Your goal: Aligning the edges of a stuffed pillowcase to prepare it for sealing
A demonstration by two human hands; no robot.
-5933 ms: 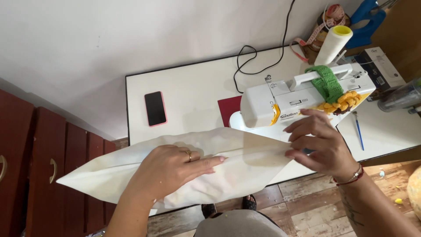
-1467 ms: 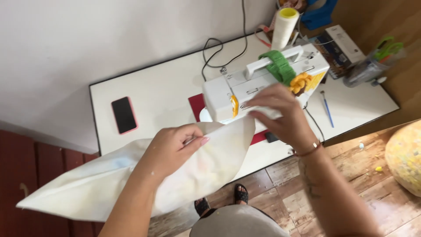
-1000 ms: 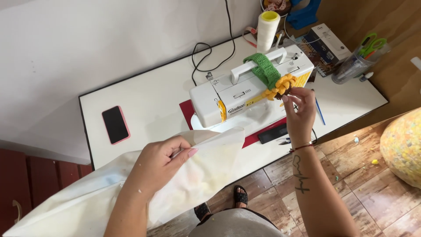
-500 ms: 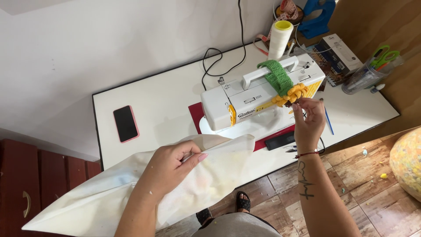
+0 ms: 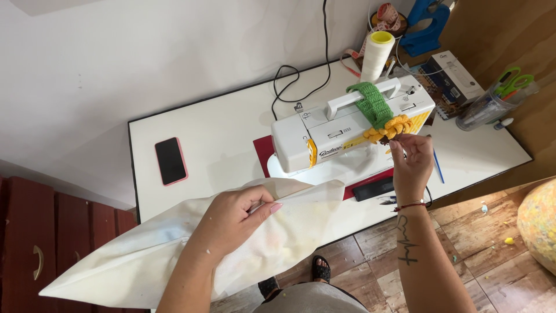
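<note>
Fabric is being set up at the white sewing machine (image 5: 347, 124): the left hand (image 5: 234, 217) pinches the cream fabric (image 5: 191, 255) in front of it, the right hand (image 5: 412, 162) pinches at its right end (maybe the handwheel), so feeding under the needle likely comes next

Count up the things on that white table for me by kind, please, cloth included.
Sewing machine: 1
Phone: 1
Thread cone: 1
White fabric piece, pinched by the left hand: 1
Box: 1
Clear jar of scissors: 1
Total: 6
The right hand is at the machine's end.
</note>
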